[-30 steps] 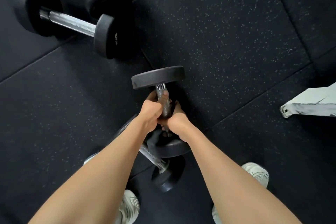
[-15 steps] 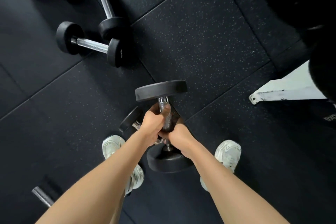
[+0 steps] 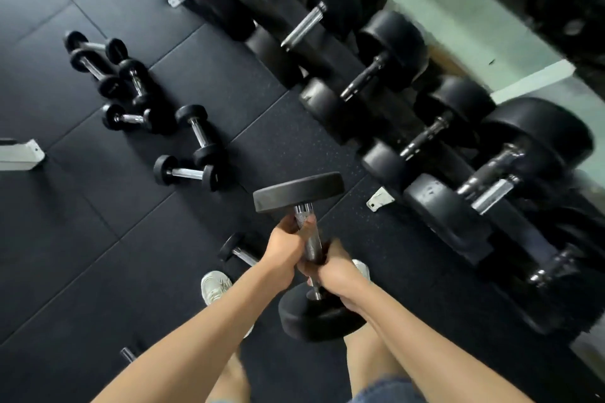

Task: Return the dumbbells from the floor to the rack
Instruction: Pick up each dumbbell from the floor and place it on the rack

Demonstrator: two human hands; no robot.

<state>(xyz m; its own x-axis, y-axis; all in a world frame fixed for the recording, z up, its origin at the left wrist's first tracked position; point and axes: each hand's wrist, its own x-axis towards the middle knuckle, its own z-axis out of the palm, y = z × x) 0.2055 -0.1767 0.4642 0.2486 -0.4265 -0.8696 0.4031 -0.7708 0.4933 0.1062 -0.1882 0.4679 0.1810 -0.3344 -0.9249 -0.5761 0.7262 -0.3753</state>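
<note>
I log 1 dumbbell [image 3: 309,249] lifted off the floor, left hand [image 3: 284,247] and right hand [image 3: 334,271] clamped on its handle, near the rack [image 3: 379,199]. At least 6 floor dumbbells [image 3: 186,172] remain.

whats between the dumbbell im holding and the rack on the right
In the head view, only bare black floor mat lies between the held dumbbell and the rack, whose white foot is its nearest part.
</note>
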